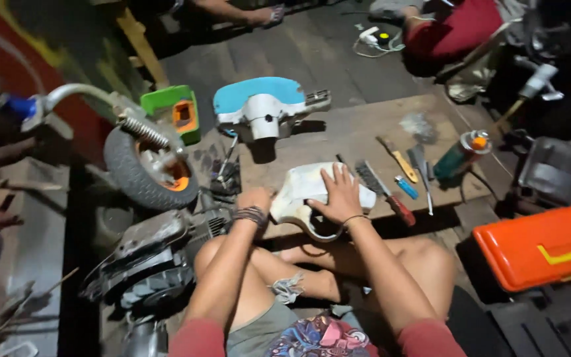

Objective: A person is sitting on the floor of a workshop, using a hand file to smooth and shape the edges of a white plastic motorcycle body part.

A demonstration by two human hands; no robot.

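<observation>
A white plastic scooter body panel lies on a wooden board in front of my crossed legs. My right hand rests flat on top of the panel with fingers spread. My left hand, a dark beaded band at its wrist, is curled at the panel's left edge; whether it grips the panel is hard to tell. Just right of the panel lie a wire brush with a red handle, a small blue tool and a yellow-handled scraper.
A blue and white scooter cover, a green and orange part and a wheel with fork and spring lie at the left. A green spray can and an orange toolbox sit at the right. Other people's feet show at the top.
</observation>
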